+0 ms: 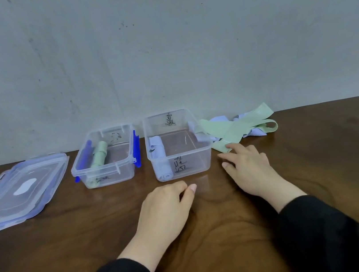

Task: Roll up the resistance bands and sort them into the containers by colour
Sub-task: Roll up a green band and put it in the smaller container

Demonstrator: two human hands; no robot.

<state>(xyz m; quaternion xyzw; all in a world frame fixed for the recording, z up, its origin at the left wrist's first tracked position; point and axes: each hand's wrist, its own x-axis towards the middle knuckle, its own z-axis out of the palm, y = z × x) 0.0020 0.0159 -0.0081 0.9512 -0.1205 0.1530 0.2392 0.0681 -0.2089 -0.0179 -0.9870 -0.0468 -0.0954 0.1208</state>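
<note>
Wooden table (pixel 319 173) — lid (pixel 19 190) left, containers (pixel 179 170) ahead.

A dark brown wooden table (pixel 319 173) with a glossy, grained top fills the lower half of the view. Behind it rises a plain grey wall (pixel 160 45), scuffed with small dark marks under even light.

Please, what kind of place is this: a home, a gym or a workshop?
I cannot tell for sure. It looks like a plain indoor work spot: a dark wooden table against a bare, scuffed grey wall, with clear plastic boxes and loose bands.
</note>
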